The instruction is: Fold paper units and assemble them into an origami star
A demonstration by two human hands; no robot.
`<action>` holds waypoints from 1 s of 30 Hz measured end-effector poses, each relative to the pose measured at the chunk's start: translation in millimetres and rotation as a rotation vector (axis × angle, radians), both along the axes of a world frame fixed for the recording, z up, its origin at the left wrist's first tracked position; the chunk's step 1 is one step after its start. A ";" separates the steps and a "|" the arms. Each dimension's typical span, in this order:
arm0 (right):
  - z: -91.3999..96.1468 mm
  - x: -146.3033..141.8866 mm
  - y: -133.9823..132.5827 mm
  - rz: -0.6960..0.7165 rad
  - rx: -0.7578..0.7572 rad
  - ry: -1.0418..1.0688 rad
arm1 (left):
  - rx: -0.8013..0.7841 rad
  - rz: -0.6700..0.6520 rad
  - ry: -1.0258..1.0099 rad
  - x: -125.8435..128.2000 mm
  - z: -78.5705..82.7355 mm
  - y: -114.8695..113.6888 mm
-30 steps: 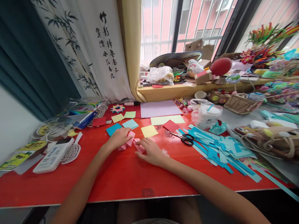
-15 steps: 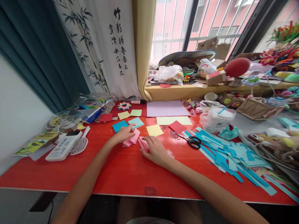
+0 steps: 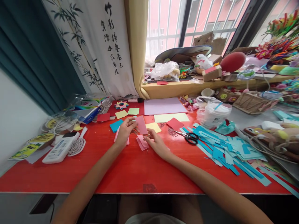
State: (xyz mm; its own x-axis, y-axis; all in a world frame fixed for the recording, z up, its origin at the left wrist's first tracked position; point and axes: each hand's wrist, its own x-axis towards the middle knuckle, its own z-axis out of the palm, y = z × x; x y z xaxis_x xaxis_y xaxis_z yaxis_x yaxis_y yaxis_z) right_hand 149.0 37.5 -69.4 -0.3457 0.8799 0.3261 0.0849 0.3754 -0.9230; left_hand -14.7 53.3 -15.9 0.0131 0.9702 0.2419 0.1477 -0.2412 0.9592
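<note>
My left hand [image 3: 124,132] is closed on a pink paper piece [image 3: 141,124], holding it lifted above the red table [image 3: 130,168]. My right hand [image 3: 156,142] reaches toward that piece's lower edge, fingers pinched, and rests beside several folded pink pieces [image 3: 142,142] lying flat on the table. More pink paper [image 3: 116,136] shows under my left hand. Around the hands lie a blue square [image 3: 115,125], a yellow square [image 3: 154,127] and a red square [image 3: 174,123].
Black-handled scissors [image 3: 189,137] lie right of my hands beside a heap of blue paper strips [image 3: 224,149]. A white tub [image 3: 212,114] stands behind them. A remote [image 3: 60,147] and a brush [image 3: 77,145] lie at the left. A cluttered windowsill [image 3: 187,87] runs behind.
My left hand has picked a pink piece up off the pile and raised it. My right hand moved up from the flat pink pieces toward it. The camera shifted slightly.
</note>
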 end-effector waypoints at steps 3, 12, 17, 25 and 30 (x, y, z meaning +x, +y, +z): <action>1.7 1.5 0.4 -0.018 -0.055 0.052 | -0.071 -0.100 -0.021 8.7 -6.3 -4.0; 5.4 4.1 -1.1 -0.083 -0.105 0.052 | -0.044 -0.085 0.133 8.3 -9.2 -1.0; 4.0 3.8 -1.2 -0.065 -0.097 0.011 | 0.190 -0.015 0.464 1.9 3.0 -5.7; 2.1 3.6 -0.2 -0.044 -0.104 -0.009 | 0.252 -0.049 0.508 -2.0 9.8 -7.8; -1.3 2.5 3.1 -0.091 -0.136 0.040 | 0.205 0.067 0.483 -11.1 1.1 3.3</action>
State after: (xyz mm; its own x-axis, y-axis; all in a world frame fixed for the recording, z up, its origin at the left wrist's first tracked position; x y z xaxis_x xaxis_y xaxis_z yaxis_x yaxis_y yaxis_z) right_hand 151.4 40.6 -70.7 -0.2518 0.9438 0.2140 0.0749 0.2394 -0.9680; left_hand -25.8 56.6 -14.7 0.1098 0.9062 0.4084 0.5825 -0.3916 0.7122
